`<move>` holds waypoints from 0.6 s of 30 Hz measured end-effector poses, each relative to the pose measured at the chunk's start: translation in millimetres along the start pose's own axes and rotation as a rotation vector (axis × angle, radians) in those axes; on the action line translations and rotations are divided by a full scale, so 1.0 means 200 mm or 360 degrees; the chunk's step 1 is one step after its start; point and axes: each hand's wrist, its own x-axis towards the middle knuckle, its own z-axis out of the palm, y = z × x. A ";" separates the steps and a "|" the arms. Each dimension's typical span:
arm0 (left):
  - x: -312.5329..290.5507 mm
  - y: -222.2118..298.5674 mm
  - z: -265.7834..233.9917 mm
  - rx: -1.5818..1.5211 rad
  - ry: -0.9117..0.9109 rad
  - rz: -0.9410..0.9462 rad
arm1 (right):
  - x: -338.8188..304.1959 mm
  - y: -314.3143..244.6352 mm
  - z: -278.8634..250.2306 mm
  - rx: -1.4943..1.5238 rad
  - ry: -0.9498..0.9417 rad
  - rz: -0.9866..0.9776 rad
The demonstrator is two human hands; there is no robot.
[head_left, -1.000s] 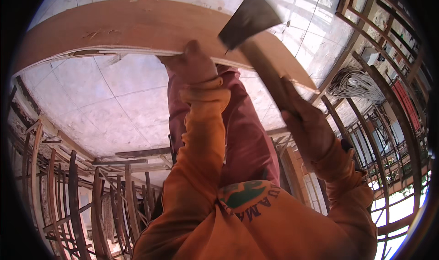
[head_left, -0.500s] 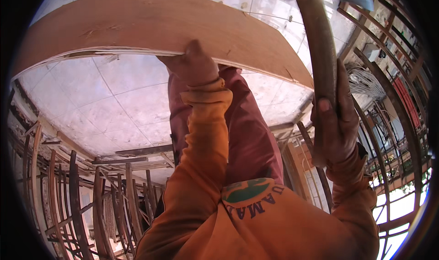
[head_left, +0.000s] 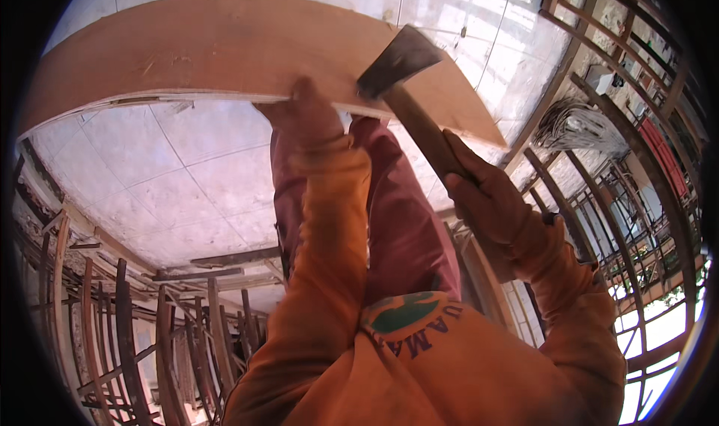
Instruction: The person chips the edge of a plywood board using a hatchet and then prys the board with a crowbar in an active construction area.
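Observation:
A long reddish-brown plywood board (head_left: 180, 48) spans the upper part of the head view, its near edge splintered at the left. My left hand (head_left: 308, 115) grips that near edge around its middle, thumb on the upper face and fingers underneath; motion blurs it slightly. My right hand (head_left: 490, 194) is wrapped round the wooden handle of a hatchet (head_left: 427, 126). Its dark, wide-bladed head is over the board's right part, near the close edge and to the right of my left hand. Whether the blade touches the wood I cannot tell.
Below the board lies a pale tiled floor (head_left: 180, 179), with my legs in red trousers (head_left: 397, 194) standing on it. Racks of upright timber strips (head_left: 127, 336) line the lower left. More wooden framework (head_left: 622, 186) and a coil of wire (head_left: 580, 126) are at the right.
My right hand has brought the hatchet down and leftward, from the upper right to over the board. The left hand keeps its hold, and the board has shifted slightly.

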 end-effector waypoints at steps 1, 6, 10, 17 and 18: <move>0.03 -0.03 0.03 -0.0008 0.0010 0.0025 | 0.03 -0.03 -0.04 0.0049 -0.0093 0.0159; 0.01 0.00 -0.02 0.0065 0.0046 0.0180 | 0.01 -0.10 -0.13 0.0577 0.0316 -0.0150; 0.01 0.00 -0.03 -0.0045 -0.0029 0.0045 | 0.05 0.01 0.05 -0.0030 -0.0098 -0.0247; -0.03 -0.07 -0.06 -0.0399 0.0169 0.0054 | 0.08 -0.06 0.01 0.0210 0.0080 0.0050; -0.02 -0.06 -0.06 -0.0132 0.0182 -0.0073 | 0.07 -0.02 0.07 0.0045 0.0058 -0.0089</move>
